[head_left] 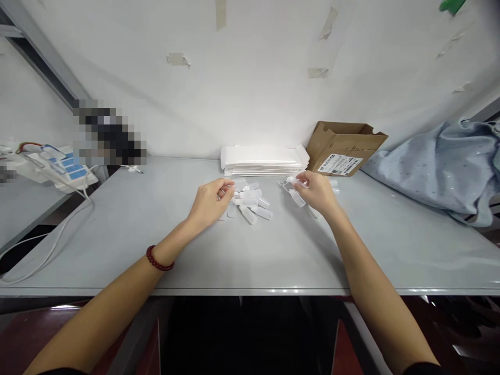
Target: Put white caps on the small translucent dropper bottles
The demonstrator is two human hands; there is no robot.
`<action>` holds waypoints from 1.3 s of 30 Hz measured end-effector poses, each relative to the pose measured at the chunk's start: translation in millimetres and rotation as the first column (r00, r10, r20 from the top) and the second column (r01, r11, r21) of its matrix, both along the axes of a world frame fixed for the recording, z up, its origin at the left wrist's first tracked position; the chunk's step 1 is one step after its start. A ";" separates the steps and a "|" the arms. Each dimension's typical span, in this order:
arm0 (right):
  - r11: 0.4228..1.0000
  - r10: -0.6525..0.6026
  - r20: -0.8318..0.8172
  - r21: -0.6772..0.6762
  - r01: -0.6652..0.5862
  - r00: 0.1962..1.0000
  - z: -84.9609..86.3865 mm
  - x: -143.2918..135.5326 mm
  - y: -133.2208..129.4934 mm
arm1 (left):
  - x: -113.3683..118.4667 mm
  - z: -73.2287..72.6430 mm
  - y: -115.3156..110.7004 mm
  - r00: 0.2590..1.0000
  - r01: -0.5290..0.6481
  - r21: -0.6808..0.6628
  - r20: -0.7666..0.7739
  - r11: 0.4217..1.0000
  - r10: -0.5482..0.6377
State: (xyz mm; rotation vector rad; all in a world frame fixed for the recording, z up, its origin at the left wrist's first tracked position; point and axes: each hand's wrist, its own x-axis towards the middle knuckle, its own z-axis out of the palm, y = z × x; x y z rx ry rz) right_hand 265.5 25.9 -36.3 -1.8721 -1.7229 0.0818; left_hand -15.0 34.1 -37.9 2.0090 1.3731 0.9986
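Observation:
A loose pile of several small translucent white pieces (249,202) lies on the grey table, left of the middle. At its left edge is my left hand (211,202), thumb and forefinger pinched together; whatever is between them is too small to make out. My right hand (315,191) is over a second, smaller group of such pieces (297,198), with its fingertips closed on a white piece that has a thin cord or strap. Part of this group is hidden under the palm.
Behind the piles, a stack of flat white boxes (264,160) stands against the wall. An open cardboard box (344,148) is to its right, then a light blue bag (437,166). White cables and a power strip (66,169) are at the left.

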 end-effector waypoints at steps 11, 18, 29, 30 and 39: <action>0.955 0.271 -0.651 0.092 -0.280 0.709 14.4 -33.1 -17.9 | 3.5 1.5 -4.2 0.993 0.083 -0.104 0.092 0.991 -0.073; 0.894 0.370 -0.769 0.141 -0.426 0.521 14.1 -48.0 -25.8 | 6.6 6.0 -7.7 0.965 0.211 -0.266 0.211 0.941 -0.157; 0.858 0.390 -0.791 0.126 -0.497 0.472 14.0 -56.7 -31.2 | 7.1 12.4 -12.2 0.911 0.298 -0.254 0.364 0.920 -0.194; 0.860 0.388 -0.789 0.123 -0.496 0.476 14.0 -56.6 -31.1 | 7.5 12.8 -12.3 0.907 0.287 -0.244 0.380 0.926 -0.181; 0.849 0.381 -0.770 0.073 -0.523 0.512 14.8 -59.0 -31.7 | 7.6 12.5 -7.3 0.819 0.233 -0.237 0.571 0.943 -0.059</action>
